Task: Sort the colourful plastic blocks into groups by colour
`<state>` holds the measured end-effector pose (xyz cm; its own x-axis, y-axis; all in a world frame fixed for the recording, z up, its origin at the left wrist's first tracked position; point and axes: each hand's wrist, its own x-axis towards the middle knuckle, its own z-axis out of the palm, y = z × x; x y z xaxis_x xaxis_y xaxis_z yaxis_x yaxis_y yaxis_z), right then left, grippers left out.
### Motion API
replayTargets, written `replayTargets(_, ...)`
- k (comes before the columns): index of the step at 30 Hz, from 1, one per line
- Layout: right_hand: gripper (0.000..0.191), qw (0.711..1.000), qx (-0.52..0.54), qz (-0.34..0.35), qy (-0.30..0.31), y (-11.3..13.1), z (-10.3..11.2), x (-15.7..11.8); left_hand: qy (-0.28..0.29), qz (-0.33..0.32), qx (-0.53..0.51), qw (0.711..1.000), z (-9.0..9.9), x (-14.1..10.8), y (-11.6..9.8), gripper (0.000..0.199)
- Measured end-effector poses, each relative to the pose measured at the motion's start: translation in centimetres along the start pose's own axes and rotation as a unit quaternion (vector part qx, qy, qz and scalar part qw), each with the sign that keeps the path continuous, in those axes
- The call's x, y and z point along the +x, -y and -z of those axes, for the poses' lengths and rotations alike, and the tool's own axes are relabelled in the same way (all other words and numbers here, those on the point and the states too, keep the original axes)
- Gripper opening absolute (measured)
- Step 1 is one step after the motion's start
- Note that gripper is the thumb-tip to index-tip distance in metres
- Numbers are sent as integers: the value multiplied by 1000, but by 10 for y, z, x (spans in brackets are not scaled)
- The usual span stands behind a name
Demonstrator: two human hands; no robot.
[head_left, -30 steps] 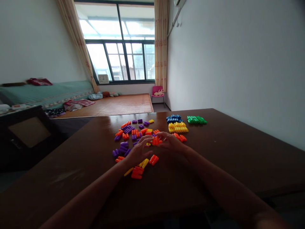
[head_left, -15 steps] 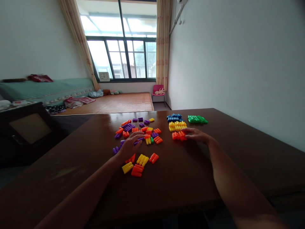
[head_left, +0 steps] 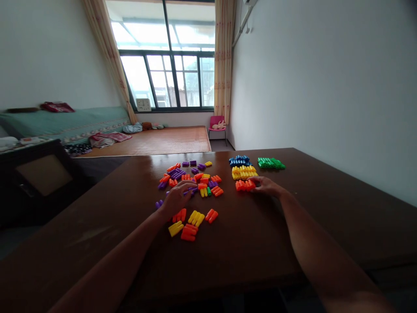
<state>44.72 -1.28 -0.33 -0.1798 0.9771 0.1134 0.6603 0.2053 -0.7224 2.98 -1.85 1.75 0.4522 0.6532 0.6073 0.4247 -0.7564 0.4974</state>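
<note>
The right hand, fingers loosely curved, touches the right end of the orange row; whether it grips is unclear. The left hand, half open, hovers or rests over the purple pieces. Bare table lies near and right. Beyond the orange row sit the yellow row, then the blue row, with the green row far right. Mixed loose pieces crowd around the left hand.

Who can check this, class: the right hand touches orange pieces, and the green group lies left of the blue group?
Wrong side: the head view shows the green group right of the blue group. The right hand does touch orange pieces.
</note>
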Motion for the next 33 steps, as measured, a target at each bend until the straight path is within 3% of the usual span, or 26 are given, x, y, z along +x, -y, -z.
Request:
replayTargets(6,61,999,-28,6,-35,8,2,1,30,8,47,998,-5,3,12,30)
replayTargets(11,41,990,-36,46,-128,29,-8,5,73,-4,84,994,-24,15,12,38)
replayTargets(15,32,986,-43,89,-132,42,-27,8,108,-14,113,988,-33,14,13,27)
replayTargets(20,23,983,-31,127,-132,55,-43,9,84,19,116,990,-24,8,9,20)
replayTargets(24,25,979,-18,147,-144,75,-57,6,18,76,-10,997,-21,11,2,8)
replayTargets(26,31,979,-7,164,-123,88,-68,3,7,124,-122,985,-22,14,-2,15)
replayTargets(30,57,966,7,252,-55,112,-95,-7,44,185,-283,940,-27,12,-15,32)
replayTargets(33,61,953,-10,299,-51,127,-111,-12,71,196,-342,916,-29,7,-27,36)
